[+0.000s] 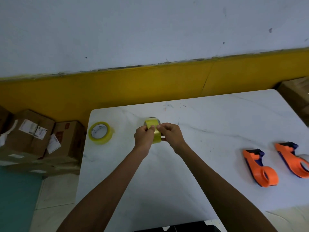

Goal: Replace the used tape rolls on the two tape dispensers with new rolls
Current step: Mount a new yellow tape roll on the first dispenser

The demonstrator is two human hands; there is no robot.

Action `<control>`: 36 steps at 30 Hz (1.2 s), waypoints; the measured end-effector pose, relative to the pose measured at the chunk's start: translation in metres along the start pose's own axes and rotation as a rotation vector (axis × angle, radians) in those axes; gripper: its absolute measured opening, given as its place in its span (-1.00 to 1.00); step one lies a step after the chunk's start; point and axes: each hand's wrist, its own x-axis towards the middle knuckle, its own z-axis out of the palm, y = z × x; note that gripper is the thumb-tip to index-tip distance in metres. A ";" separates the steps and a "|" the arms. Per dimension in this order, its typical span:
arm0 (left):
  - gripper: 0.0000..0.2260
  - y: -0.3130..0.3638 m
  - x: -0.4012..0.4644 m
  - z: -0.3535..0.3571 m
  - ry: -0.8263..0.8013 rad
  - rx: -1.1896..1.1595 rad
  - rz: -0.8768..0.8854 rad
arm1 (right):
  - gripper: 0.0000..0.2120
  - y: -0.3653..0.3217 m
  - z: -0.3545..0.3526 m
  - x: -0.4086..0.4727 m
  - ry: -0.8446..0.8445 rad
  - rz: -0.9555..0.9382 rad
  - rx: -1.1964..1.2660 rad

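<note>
A yellowish clear tape roll [153, 127] stands on edge above the middle of the white table [217, 118]. My left hand [143, 137] and my right hand [170, 133] both grip it, fingertips pinching at its outer surface. A second yellowish tape roll [100, 132] lies flat near the table's left edge, untouched. Two orange-and-purple tape dispensers lie at the right: one [258, 167] whole in view, the other [291, 158] cut off by the frame edge. A whitish roll [305, 157] shows behind the far dispenser.
Cardboard boxes [33, 133] with shipping labels are stacked on the floor left of the table. Another box [296, 92] sits beyond the table's far right corner. A wall with a yellow band [133, 84] runs behind the table.
</note>
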 end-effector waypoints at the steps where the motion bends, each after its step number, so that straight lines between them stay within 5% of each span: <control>1: -0.87 0.001 -0.003 0.006 0.000 0.001 -0.001 | -0.81 0.001 -0.007 -0.001 0.001 -0.005 -0.001; 19: -0.88 0.021 -0.120 0.182 -0.001 -0.098 -0.101 | -0.87 0.019 -0.221 -0.044 -0.165 0.038 0.064; 36: -0.90 0.020 -0.160 0.277 -0.110 -0.138 -0.156 | -0.81 0.035 -0.321 -0.077 -0.043 0.093 0.093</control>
